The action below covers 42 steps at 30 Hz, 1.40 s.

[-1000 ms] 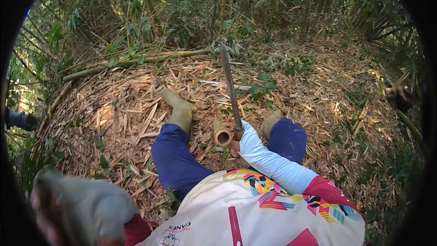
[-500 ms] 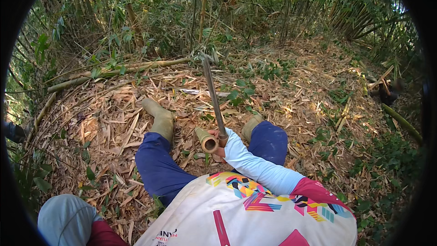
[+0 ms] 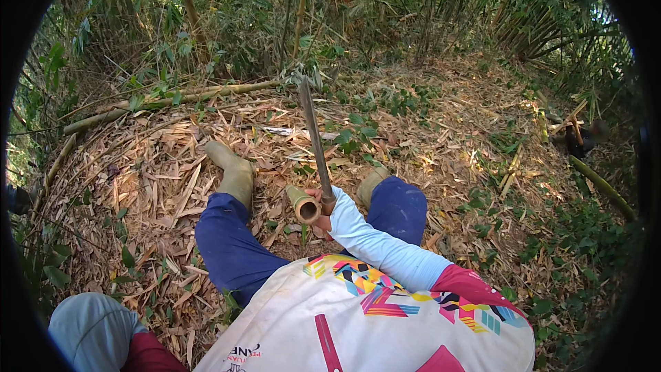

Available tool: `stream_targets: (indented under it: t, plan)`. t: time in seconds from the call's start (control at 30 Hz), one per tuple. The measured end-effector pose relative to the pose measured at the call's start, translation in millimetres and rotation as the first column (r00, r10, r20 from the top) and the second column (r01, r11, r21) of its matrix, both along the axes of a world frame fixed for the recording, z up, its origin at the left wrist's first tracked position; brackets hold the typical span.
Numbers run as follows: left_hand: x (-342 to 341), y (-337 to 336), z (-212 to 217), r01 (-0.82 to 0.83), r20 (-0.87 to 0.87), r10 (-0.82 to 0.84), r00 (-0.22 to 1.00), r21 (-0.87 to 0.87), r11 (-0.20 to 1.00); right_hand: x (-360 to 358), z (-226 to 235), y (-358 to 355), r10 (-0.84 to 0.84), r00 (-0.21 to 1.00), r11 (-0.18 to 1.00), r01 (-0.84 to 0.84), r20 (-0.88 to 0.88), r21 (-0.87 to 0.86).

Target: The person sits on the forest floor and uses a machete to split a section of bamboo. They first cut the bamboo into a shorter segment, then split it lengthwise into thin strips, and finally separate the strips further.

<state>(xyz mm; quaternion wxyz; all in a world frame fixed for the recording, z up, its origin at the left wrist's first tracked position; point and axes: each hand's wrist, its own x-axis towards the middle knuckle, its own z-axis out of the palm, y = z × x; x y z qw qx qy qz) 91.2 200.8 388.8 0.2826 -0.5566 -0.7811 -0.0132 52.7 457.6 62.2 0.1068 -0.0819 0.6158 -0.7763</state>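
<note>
Between my spread legs, my right hand (image 3: 323,219) is closed around the handle of a machete (image 3: 315,131). Its long, dark, straight blade points up and away from me, leaning slightly left. A short green bamboo tube (image 3: 299,200) sits against the same hand's fingers, its hollow cut end facing me. Part of the fingers is hidden behind the tube and the sleeve cuff, so how they hold the tube is unclear. My left arm (image 3: 93,331), in a light blue sleeve, is bent at the lower left. The left hand itself is out of the picture.
Dry bamboo leaves and strips (image 3: 165,200) cover the ground. A long bamboo pole (image 3: 186,96) lies across the far left, and a green stem (image 3: 602,188) lies at the right. Low green plants (image 3: 354,134) grow ahead, with dense bamboo (image 3: 385,21) behind. My boots (image 3: 234,178) stand apart.
The whole view has shifted a little, so the ground, legs, machete and bamboo tube appear slightly further left and up. My right hand keeps its hold.
</note>
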Motion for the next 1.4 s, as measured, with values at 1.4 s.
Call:
stream_targets:
  t: [1.4]
  plan:
    - [6, -8, -2, -0.006, 0.008, 0.006, 1.000, -0.002, 1.000, -6, 9, 4, 0.049, 0.996, 0.998, -0.045, 0.077, -0.054]
